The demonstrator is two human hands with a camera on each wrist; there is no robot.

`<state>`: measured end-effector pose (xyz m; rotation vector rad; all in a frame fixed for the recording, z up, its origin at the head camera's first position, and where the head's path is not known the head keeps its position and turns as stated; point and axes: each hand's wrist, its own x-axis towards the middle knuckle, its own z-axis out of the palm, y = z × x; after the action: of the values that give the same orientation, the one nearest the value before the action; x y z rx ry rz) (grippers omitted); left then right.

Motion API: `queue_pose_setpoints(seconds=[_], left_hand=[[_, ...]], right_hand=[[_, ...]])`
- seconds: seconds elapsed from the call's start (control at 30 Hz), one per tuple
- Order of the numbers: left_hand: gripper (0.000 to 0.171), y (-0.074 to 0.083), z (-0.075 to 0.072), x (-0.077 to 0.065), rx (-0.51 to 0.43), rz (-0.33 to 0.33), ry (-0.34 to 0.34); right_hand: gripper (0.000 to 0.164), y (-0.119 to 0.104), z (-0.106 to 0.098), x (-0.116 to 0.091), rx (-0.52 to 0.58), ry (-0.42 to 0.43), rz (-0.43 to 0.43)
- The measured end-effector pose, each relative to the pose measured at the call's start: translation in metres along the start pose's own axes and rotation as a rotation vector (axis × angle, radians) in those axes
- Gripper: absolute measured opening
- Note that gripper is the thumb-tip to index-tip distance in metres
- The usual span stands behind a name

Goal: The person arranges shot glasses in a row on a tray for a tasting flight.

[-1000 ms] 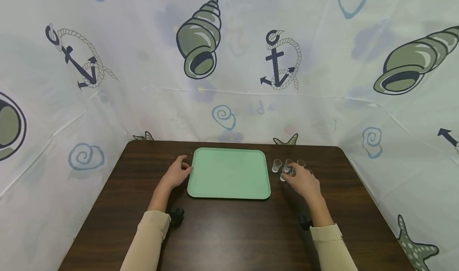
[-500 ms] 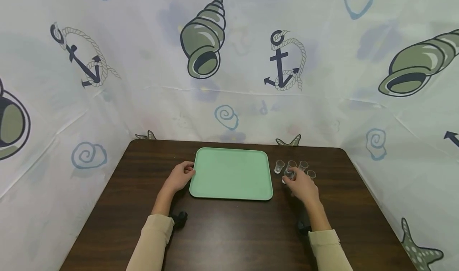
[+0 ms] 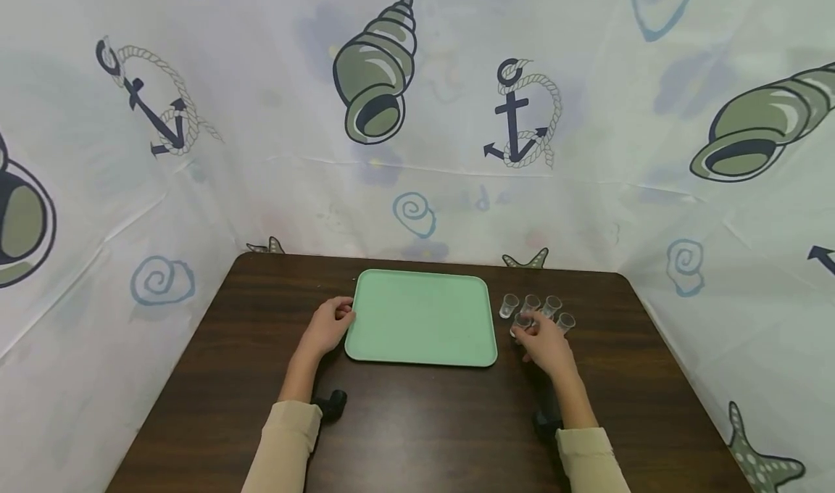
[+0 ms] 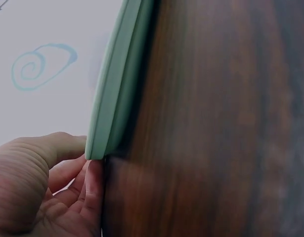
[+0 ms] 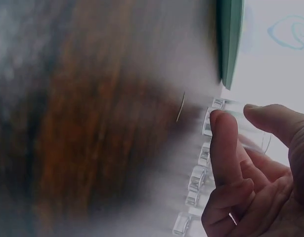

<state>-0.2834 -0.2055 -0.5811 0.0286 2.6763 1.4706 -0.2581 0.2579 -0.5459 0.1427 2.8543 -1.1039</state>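
A pale green tray (image 3: 420, 317) lies flat on the dark wooden table. At its left edge my left hand (image 3: 329, 324) holds the rim, thumb on the rim and fingers against its outer side in the left wrist view. Right of the tray stands a cluster of small clear shot glasses (image 3: 509, 305). My right hand (image 3: 546, 342) grips the nearest shot glass (image 5: 248, 126) between thumb and forefinger, the other fingers curled beneath. This glass looks upright, its base at or close to the table. Part of the cluster is hidden behind the right hand.
The wooden table (image 3: 404, 435) ends in a straight far edge just behind the tray. A white cloth (image 3: 280, 101) printed with shells and anchors hangs around the back and sides. Black wrist-camera mounts (image 3: 331, 406) stick out inward from both wrists.
My left fingers have drawn in to the tray's left rim. The right hand has shifted slightly towards me around the nearest shot glass, showing more of the others. The head view has turned slightly left.
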Motion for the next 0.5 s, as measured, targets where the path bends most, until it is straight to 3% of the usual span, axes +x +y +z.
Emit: queue_pose_setpoints(seconds=[0.5], left_hand=[[0.046, 0.0053, 0.0037, -0.0050, -0.025, -0.005, 0.029]], right_hand=[[0.050, -0.0011, -0.0038, -0.0018, 0.073, 0.010, 0.004]])
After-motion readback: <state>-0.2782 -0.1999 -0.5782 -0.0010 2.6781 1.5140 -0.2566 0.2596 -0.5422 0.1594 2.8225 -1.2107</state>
